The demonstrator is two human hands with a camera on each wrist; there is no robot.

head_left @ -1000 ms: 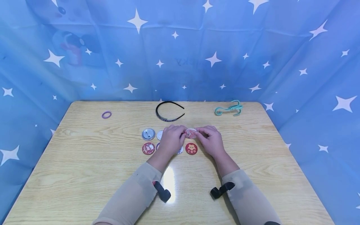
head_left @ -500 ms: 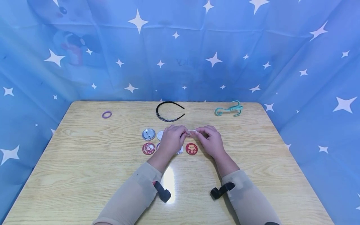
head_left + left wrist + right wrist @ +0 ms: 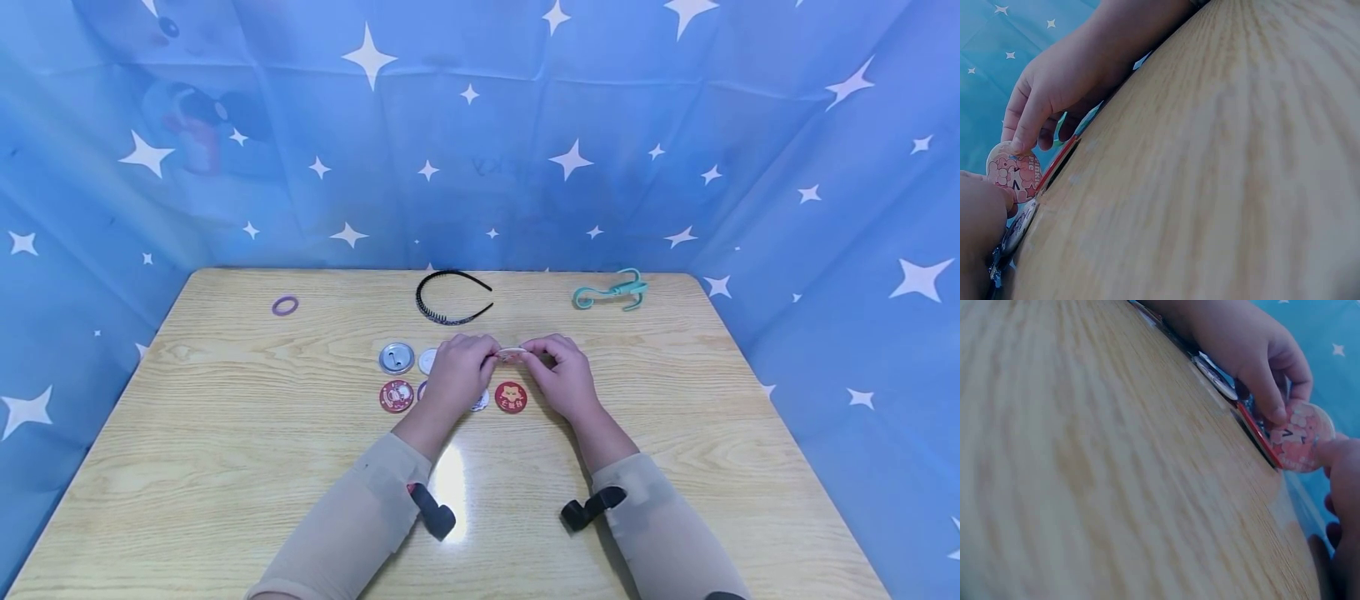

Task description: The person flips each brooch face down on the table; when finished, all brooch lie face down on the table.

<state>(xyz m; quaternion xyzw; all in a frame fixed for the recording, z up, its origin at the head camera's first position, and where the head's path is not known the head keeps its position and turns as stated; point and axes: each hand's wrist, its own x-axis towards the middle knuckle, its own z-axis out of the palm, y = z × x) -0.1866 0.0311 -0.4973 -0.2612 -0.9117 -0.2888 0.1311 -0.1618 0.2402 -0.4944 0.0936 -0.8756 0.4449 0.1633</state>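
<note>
Between both hands a round pink badge (image 3: 512,356) is held by its edges, tilted steeply; its pink printed face shows in the left wrist view (image 3: 1015,175) and the right wrist view. My left hand (image 3: 459,372) pinches its left edge with thumb and fingers. On the opposite edge, my right hand (image 3: 562,373) pinches it the same way. Just nearer than the held badge lies a red badge (image 3: 511,397) with a yellow star figure. Left of my left hand are a silver badge back with a pin (image 3: 396,358) and a red badge with a white figure (image 3: 396,396). My left hand partly covers other badges.
A black toothed headband (image 3: 424,307) lies behind the hands on the wooden table (image 3: 225,467). A teal claw-shaped hair clip (image 3: 615,289) is at the back right, a purple hair ring (image 3: 284,306) at the back left. Blue starred cloth (image 3: 480,200) hangs behind.
The pink badge has been tilted between the fingers, from its face showing broadly to a thin, nearly edge-on strip in the head view. Both hands stay in almost the same place.
</note>
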